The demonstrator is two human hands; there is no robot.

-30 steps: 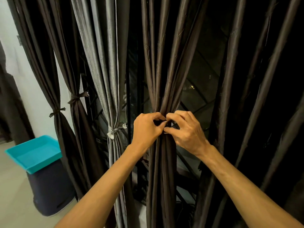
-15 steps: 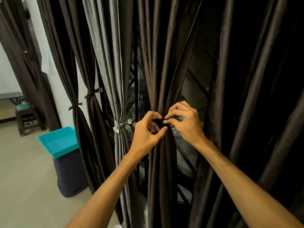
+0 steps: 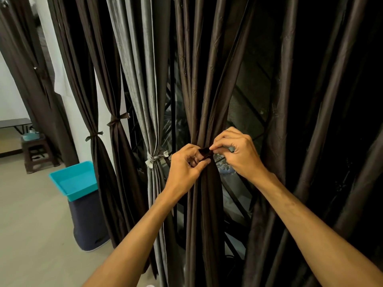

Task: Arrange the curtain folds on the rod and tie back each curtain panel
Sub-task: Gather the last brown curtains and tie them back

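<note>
Curtain panel (image 3: pixel 204 96) — dark brown, slick, faintly creased — hangs straight down in front of the person, its long folds gathered into one narrow bunch at mid-height. A short dark tie (image 3: pixel 204 151) crosses that bunch sideways, between the two hands. The right hand (image 3: pixel 241 156) pinches the tie's end with thumb and forefinger. The left hand (image 3: pixel 183 165) curls on its other side, thumb pressed to the bunch. Both are equally near, so the knot likely wants a pull outward, across the folds. Just left hangs a silvery grey curtain (image 3: pixel 143 79), already knotted — then a teal tray (image 3: pixel 72 179).
</note>
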